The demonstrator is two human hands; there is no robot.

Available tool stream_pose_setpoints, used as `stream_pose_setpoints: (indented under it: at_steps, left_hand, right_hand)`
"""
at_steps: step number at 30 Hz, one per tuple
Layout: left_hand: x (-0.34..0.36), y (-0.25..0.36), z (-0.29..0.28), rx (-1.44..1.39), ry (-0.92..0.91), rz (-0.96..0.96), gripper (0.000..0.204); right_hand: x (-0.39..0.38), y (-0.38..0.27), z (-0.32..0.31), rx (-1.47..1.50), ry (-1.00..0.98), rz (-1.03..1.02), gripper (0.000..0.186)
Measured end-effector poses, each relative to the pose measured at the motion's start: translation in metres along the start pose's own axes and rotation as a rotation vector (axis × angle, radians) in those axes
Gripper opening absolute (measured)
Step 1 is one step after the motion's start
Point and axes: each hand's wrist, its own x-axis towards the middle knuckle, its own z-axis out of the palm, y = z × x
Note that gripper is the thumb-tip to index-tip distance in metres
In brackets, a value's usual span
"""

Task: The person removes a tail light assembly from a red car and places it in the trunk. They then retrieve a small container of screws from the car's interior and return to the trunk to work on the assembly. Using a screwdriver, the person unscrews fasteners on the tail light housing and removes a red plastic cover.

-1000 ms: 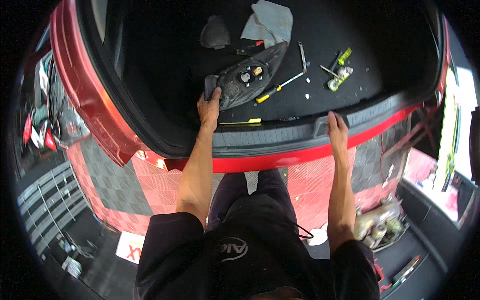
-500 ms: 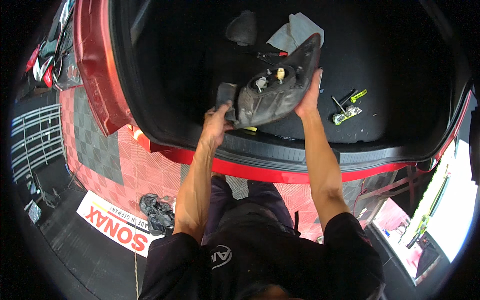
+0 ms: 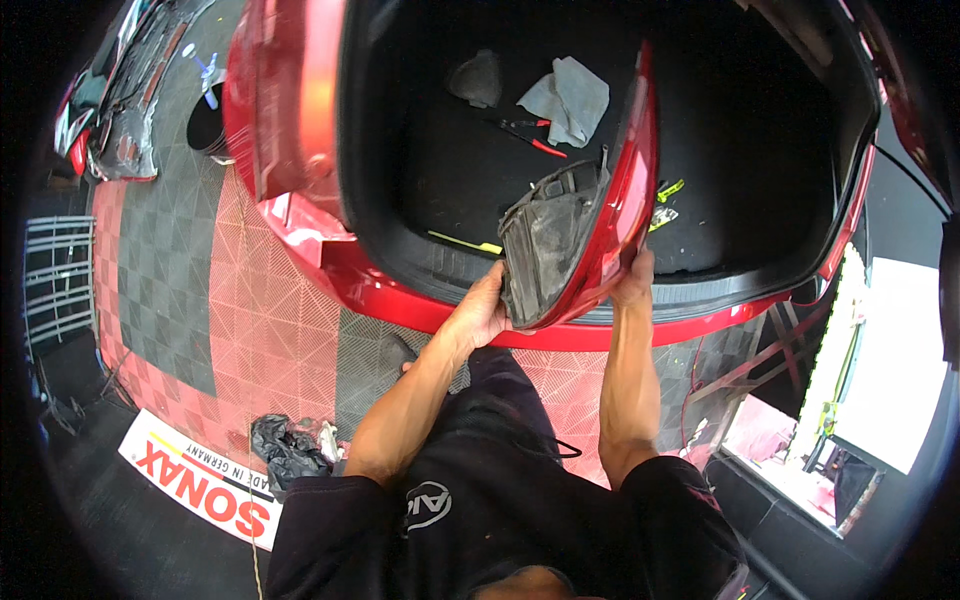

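Observation:
A car tail light [image 3: 552, 238] is held over the rear edge of an open red car boot. Its dusty black back housing faces left and its glossy red lens faces right. My left hand [image 3: 487, 304] is closed round the lower left end of the housing. On the lens side my right hand [image 3: 634, 276] grips the light, its fingers partly hidden behind it. The bulb sockets cannot be seen from this angle.
In the boot lie a grey cloth [image 3: 575, 100], red-handled pliers [image 3: 532, 138], a dark pad [image 3: 475, 80] and a yellow strip [image 3: 465, 242]. Yellow-green tools [image 3: 664, 205] show partly behind the light. The red bumper [image 3: 400, 305] borders the boot; a black bag [image 3: 285, 445] lies on the floor.
The tail light has been turned so its red lens shows and its bulb side is hidden. Both hands have come nearer the boot's edge with it. My view has shifted toward the left.

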Motion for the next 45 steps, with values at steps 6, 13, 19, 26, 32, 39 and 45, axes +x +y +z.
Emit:
stream_pose_setpoints:
  at_steps: [6, 13, 19, 26, 32, 39, 45]
  left_hand:
    - [-0.070, -0.008, -0.001, 0.053, 0.091, 0.171, 0.063]
    - [-0.242, 0.030, -0.002, 0.501, 0.085, 1.027, 0.084]
    - [-0.282, 0.032, -0.028, 0.248, 0.109, 1.129, 0.087]
    - [-0.280, 0.064, -0.102, -0.423, -0.140, 0.830, 0.101]
    - [-0.254, 0.117, -0.131, -0.230, 0.119, 0.836, 0.098]
    - [-0.210, 0.156, -0.155, -0.102, 0.169, 1.051, 0.117]
    - [-0.216, 0.209, -0.156, 0.056, 0.198, 1.041, 0.105]
  right_hand:
    - [-0.061, -0.022, 0.058, -0.132, 0.272, 0.039, 0.101]
    - [-0.131, -0.059, 0.201, -0.625, -0.084, -0.476, 0.113]
    - [-0.184, -0.025, 0.346, -1.241, -0.052, -0.335, 0.091]
    - [-0.177, 0.004, 0.382, -1.693, -0.733, -0.579, 0.095]
    - [-0.127, 0.032, 0.387, -1.664, -0.638, -0.398, 0.086]
    - [-0.069, 0.079, 0.393, -1.540, -0.546, -0.649, 0.066]
    - [-0.060, 0.098, 0.406, -1.544, -0.408, -0.664, 0.064]
